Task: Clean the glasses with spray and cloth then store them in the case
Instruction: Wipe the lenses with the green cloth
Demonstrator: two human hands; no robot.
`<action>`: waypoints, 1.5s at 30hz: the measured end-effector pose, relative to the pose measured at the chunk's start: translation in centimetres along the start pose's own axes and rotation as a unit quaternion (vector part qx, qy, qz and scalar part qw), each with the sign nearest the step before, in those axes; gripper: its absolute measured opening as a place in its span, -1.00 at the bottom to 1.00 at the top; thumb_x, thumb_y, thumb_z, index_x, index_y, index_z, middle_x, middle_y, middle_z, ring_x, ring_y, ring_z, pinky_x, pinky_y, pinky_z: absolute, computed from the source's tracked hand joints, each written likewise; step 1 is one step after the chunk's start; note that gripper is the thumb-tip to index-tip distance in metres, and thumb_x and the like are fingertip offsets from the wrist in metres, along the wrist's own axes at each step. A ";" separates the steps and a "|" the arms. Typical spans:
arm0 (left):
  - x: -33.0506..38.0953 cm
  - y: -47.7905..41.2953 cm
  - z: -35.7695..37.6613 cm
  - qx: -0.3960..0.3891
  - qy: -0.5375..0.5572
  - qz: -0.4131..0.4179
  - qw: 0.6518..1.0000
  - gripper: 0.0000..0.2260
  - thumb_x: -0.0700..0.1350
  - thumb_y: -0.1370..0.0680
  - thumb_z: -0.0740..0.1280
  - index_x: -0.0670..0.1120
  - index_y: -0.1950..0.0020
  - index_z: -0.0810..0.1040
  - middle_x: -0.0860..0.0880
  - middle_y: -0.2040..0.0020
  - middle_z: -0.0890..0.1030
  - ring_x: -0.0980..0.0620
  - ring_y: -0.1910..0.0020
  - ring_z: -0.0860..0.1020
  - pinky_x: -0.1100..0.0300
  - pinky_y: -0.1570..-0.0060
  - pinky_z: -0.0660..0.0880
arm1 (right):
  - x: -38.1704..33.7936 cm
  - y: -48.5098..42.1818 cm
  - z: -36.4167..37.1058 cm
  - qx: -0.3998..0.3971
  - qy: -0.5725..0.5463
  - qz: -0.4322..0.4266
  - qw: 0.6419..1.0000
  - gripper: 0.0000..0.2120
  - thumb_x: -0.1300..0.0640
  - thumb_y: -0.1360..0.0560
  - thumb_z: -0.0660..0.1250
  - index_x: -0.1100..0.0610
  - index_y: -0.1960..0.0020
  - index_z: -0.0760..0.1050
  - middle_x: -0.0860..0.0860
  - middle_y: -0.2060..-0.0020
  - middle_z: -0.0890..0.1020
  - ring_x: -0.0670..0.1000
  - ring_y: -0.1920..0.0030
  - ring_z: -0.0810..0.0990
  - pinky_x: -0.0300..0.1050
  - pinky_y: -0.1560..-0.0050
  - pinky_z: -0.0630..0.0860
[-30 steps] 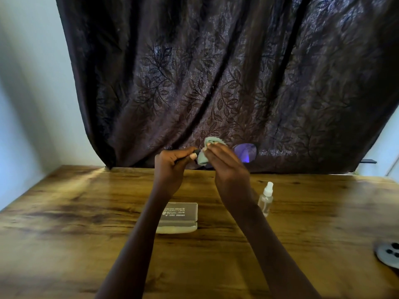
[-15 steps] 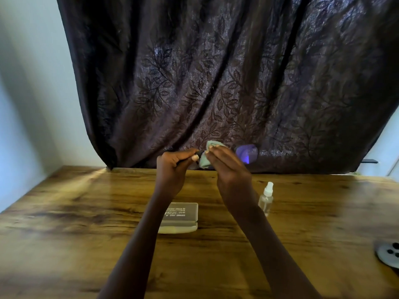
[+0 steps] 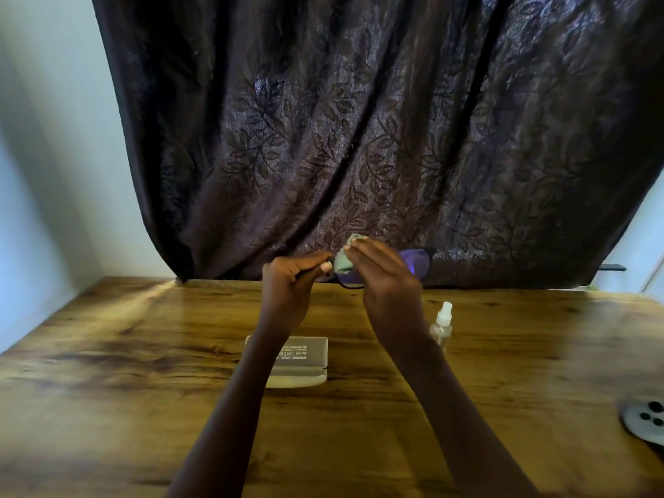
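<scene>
A dark leaf-patterned curtain point(image 3: 359, 138) hangs behind a wooden desk point(image 3: 107, 389). Both hands are raised above the desk's far edge. The left hand point(image 3: 291, 285) has its fingers point(image 3: 309, 258) curled round one end of the glasses, thumb on top. The right hand point(image 3: 388, 282) pinches the cloth against a lens with thumb and fingertips. The case point(image 3: 301, 357) lies shut on the desk below the left wrist. A grey disc point(image 3: 643, 422) sits at the right edge, and the spray bottle point(image 3: 442, 325) stands upright just right of the right wrist. The glasses point(image 3: 416, 260) are in the air between the hands, their purple-tinted right lens showing past the right hand. The cloth point(image 3: 343, 262), pale green and bunched, covers the other lens. The glasses look light and thin-framed. They are probably best held by the rim or temple hinge, since pressure on a lens could flex the frame. The cloth is soft and will fold round a lens. The lenses may be slick if they are wet from the spray.
</scene>
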State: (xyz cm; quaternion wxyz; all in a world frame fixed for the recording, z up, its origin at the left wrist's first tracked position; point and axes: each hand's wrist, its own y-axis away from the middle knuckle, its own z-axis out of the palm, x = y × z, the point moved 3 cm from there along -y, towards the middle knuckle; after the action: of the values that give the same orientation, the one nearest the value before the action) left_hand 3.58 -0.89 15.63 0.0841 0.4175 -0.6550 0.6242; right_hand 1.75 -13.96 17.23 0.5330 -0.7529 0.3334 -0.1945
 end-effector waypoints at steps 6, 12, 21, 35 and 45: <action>0.0 0.3 -0.4 0.026 0.006 0.000 1.000 -0.74 -0.36 -0.42 0.32 -0.19 -0.09 0.47 -0.05 0.03 0.57 0.39 0.16 0.55 0.47 0.13 0.48 | -2.0 2.6 0.9 -0.032 0.022 -0.078 0.996 -0.71 0.36 -0.37 0.14 0.38 0.07 0.61 0.23 0.12 0.68 0.19 0.04 0.66 0.00 0.00 0.56; -0.3 0.4 -0.9 0.038 -0.018 -0.010 0.999 -0.74 -0.36 -0.40 0.36 -0.25 -0.08 0.49 -0.06 0.03 0.55 0.33 0.07 0.50 0.57 0.12 0.41 | 0.4 2.8 -0.2 0.001 0.022 -0.026 0.999 -0.75 0.40 -0.37 0.19 0.43 0.05 0.58 0.31 0.10 0.65 0.28 0.03 0.63 0.17 -0.02 0.52; 0.6 0.5 -0.2 0.018 -0.001 0.018 1.000 -0.73 -0.36 -0.43 0.31 -0.18 -0.10 0.46 -0.02 -0.01 0.55 0.39 0.11 0.54 0.52 0.12 0.45 | -2.0 2.6 0.7 -0.028 0.023 -0.070 0.997 -0.72 0.37 -0.38 0.15 0.40 0.05 0.60 0.25 0.10 0.67 0.20 0.02 0.65 -0.01 -0.08 0.51; 1.5 0.4 0.1 0.014 -0.012 0.029 0.999 -0.73 -0.35 -0.42 0.30 -0.18 -0.10 0.45 -0.02 0.00 0.54 0.39 0.07 0.51 0.56 0.12 0.42 | -2.1 1.6 -0.1 -0.018 0.010 -0.046 0.999 -0.70 0.36 -0.36 0.12 0.41 0.09 0.60 0.27 0.15 0.67 0.22 0.07 0.65 0.04 0.01 0.55; 0.9 0.1 -0.4 0.026 -0.035 -0.004 0.999 -0.79 -0.37 -0.40 0.35 -0.34 -0.03 0.54 -0.06 0.04 0.55 0.19 0.08 0.55 0.56 0.08 0.41 | 0.3 0.9 -1.2 0.012 -0.002 0.022 1.000 -0.75 0.57 -0.24 0.37 0.44 0.10 0.59 0.32 0.16 0.65 0.27 0.08 0.64 0.14 -0.02 0.51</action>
State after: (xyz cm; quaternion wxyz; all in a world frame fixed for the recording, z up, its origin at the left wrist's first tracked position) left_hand 2.73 -0.90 16.18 0.0527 0.4442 -0.6395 0.6253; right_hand 0.93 -15.14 16.78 0.5466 -0.7397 0.3463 -0.1850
